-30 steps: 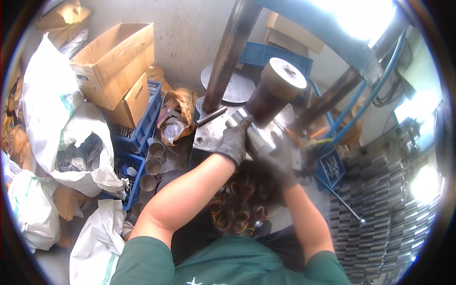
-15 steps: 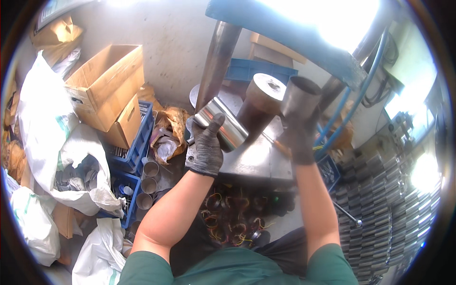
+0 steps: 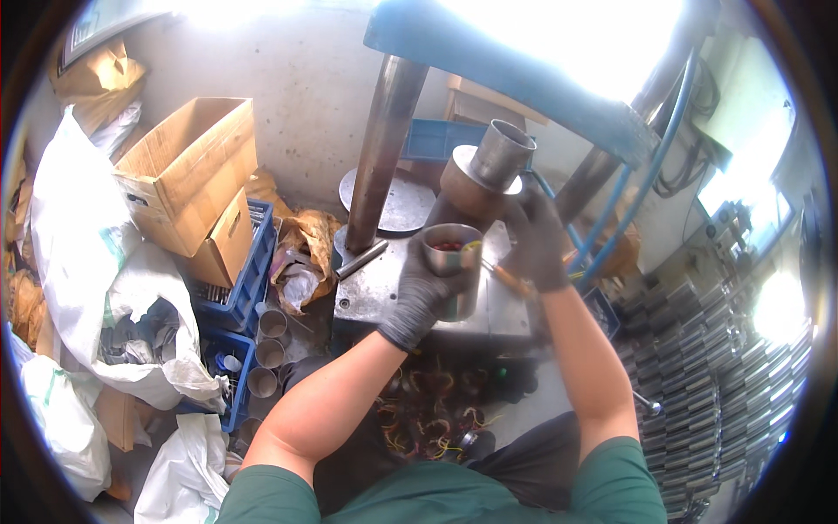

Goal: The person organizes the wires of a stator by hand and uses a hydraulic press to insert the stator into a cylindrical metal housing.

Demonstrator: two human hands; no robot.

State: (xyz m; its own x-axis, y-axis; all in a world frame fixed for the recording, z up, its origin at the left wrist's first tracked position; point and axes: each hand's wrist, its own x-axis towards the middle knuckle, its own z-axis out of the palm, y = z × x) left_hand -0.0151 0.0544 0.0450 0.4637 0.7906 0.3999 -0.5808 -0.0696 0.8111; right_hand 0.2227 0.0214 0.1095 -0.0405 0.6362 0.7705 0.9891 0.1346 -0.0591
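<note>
Centrally, grey-gloved left hand [image 3: 425, 293] closed around short metal cylinder with red windings inside [image 3: 454, 266], above steel press plate [image 3: 375, 288]; grey-gloved right hand [image 3: 537, 244] gripping thin wooden-handled tool [image 3: 506, 279] just beside it.

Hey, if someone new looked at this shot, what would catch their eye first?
Probably the gloved left hand at the centre, gripping a metal cylinder with reddish windings inside, over a steel press table. The gloved right hand is beside it, under a blue beam. At left, an open cardboard box tops white sacks.
</note>
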